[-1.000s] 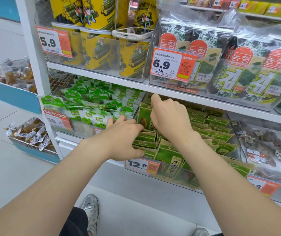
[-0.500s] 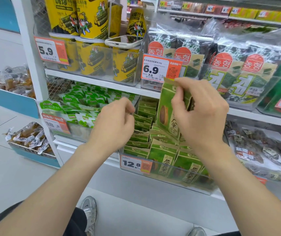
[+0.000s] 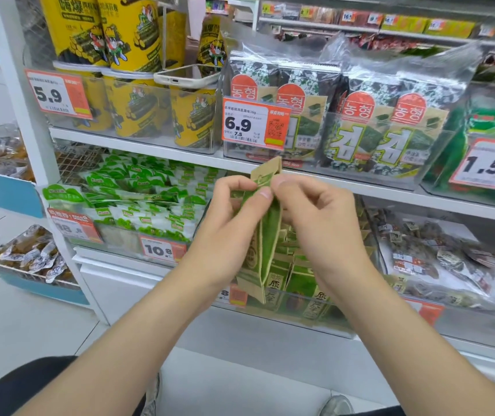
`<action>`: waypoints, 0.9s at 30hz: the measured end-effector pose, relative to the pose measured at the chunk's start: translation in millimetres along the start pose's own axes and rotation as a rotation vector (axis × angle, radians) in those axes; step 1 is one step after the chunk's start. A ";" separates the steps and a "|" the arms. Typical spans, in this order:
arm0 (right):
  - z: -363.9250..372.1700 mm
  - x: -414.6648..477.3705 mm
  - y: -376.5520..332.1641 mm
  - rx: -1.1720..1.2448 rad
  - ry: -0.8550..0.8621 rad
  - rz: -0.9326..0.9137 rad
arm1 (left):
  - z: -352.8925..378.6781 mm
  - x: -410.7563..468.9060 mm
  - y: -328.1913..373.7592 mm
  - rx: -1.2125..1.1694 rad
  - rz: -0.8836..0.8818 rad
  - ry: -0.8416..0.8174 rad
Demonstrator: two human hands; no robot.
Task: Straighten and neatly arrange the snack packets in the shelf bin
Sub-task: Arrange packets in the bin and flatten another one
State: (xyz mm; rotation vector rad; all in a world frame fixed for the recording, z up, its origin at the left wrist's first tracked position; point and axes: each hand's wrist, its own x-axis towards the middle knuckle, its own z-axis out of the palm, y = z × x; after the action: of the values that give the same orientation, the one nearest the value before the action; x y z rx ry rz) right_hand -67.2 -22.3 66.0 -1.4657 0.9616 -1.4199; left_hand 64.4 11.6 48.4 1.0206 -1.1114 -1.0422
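Two bare hands are up in front of the shelf, and between them is one green-and-tan flat snack packet [image 3: 265, 244], upright and edge-on to us. The left hand [image 3: 228, 232] pinches its upper part, thumb pressed on. The right hand [image 3: 324, 232] nips the top edge, thumb and forefinger clamped, other fingers curled. The packet hangs just above the near side of the clear plastic shelf bin [image 3: 315, 321], where matching green packets [image 3: 306, 283] stand in rows. White-and-green sachets [image 3: 150, 202] fill the bin to the left.

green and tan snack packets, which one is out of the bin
The packet pinched at its top by left hand and right hand; the others sit in the clear plastic bin.
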 end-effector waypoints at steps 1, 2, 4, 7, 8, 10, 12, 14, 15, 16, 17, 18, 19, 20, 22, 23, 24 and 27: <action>0.2 -1.2 1.5 0.000 -0.013 0.000 | 0.2 2.2 -0.1 -0.042 -0.030 0.015; 0.2 -1.9 3.1 0.004 -0.021 0.008 | 0.1 4.6 -1.0 -0.069 -0.050 0.024; -0.2 -3.0 5.5 0.032 -0.015 0.054 | 0.8 7.7 -2.5 -0.085 -0.056 0.021; 1.7 -3.7 3.4 0.134 -0.001 0.155 | 2.6 8.8 -3.8 -0.056 -0.045 0.013; 2.3 -3.7 2.9 0.161 0.014 0.188 | 3.3 9.6 -4.3 -0.048 -0.042 0.022; 3.7 -4.3 0.7 0.187 0.039 0.229 | 6.2 12.0 -4.3 -0.085 -0.039 0.035; 7.4 -4.8 -0.1 0.182 0.037 0.240 | 9.6 13.9 -2.6 -0.183 -0.057 0.023; 11.4 -4.1 0.8 0.151 0.049 0.216 | 11.5 14.9 1.1 -0.289 -0.092 -0.002; 13.0 -3.5 1.4 0.131 0.061 0.193 | 11.6 15.5 2.5 -0.337 -0.109 -0.014; 13.5 -2.6 2.8 0.099 0.072 0.159 | 10.6 16.5 2.4 -0.371 -0.121 -0.023; 14.0 -1.8 3.5 0.057 0.078 0.119 | 9.4 17.4 2.9 -0.393 -0.132 -0.023; 14.0 -0.8 4.9 0.013 0.080 0.076 | 8.0 18.0 3.7 -0.402 -0.138 -0.020; 13.6 0.0 5.9 -0.011 0.079 0.045 | 6.7 18.1 5.4 -0.401 -0.140 -0.027; 12.4 0.5 6.3 -0.017 0.074 0.028 | 5.3 17.6 6.5 -0.397 -0.139 -0.031; 7.8 1.5 4.6 -0.023 0.047 0.030 | 2.6 16.7 8.1 -0.391 -0.151 -0.034; 4.9 1.4 1.8 -0.036 0.018 0.046 | 1.5 16.4 8.1 -0.387 -0.156 -0.028; 1.1 1.2 -0.9 -0.054 -0.025 0.067 | -0.2 16.6 6.9 -0.380 -0.159 -0.016; -9.4 0.4 -8.0 -0.186 -0.234 0.169 | -4.8 17.1 6.7 -0.365 -0.166 0.055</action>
State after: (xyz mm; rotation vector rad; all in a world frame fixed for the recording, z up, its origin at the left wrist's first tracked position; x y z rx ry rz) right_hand -76.8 -20.6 73.5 -1.6041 1.0622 -1.0339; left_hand 72.2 -3.2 57.3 0.8497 -0.7638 -1.2877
